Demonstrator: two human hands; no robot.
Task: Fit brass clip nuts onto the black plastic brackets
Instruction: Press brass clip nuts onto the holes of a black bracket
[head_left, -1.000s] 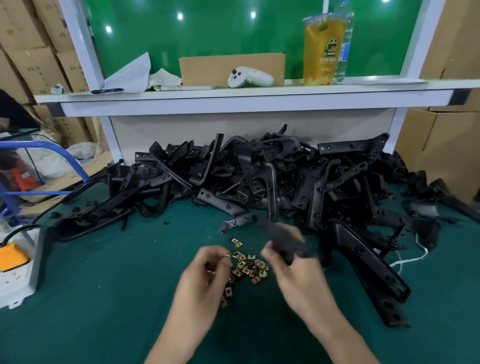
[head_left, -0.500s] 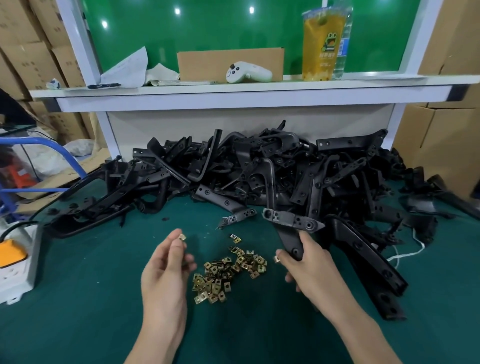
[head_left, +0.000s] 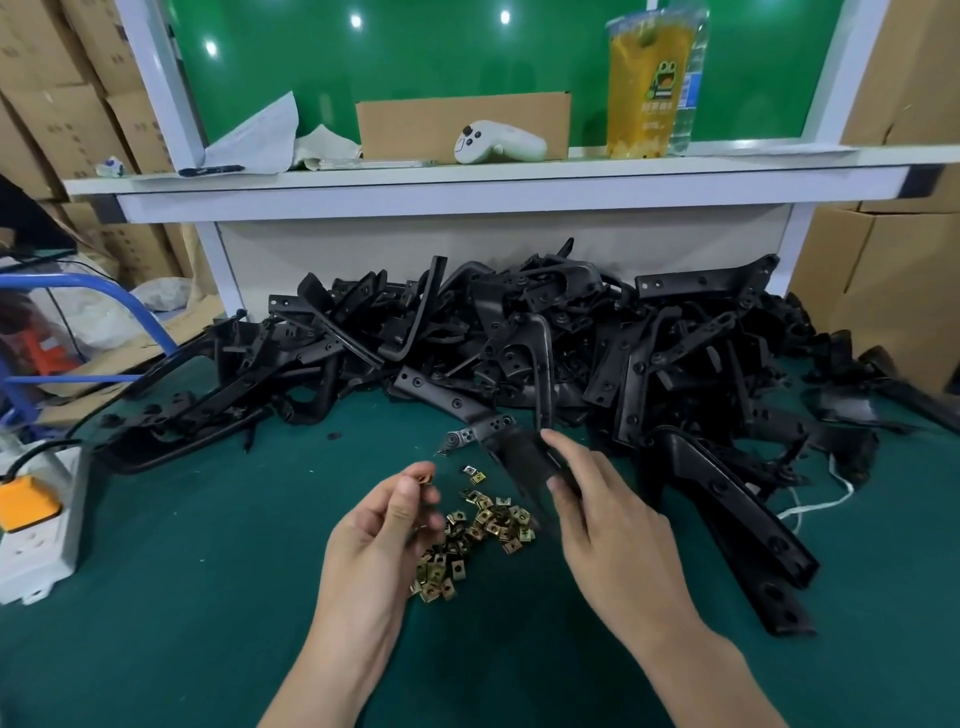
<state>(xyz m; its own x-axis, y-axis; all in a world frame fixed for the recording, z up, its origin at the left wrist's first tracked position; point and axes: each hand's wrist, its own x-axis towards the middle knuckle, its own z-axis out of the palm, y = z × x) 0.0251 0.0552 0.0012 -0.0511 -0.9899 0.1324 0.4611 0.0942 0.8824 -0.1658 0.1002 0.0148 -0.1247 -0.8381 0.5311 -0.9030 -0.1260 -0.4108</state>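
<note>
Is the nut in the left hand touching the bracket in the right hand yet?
Apart. The head view shows green mat between the nut pinched by the left hand and the bracket in the right hand.

This looks like a factory workroom — brown cardboard boxes (head_left: 57, 114) are stacked on both sides. A big pile of black plastic brackets (head_left: 524, 312) and a little heap of brass clip nuts (head_left: 488, 519) lie on a green worktop (head_left: 208, 597), beside a power strip (head_left: 39, 551).
</note>
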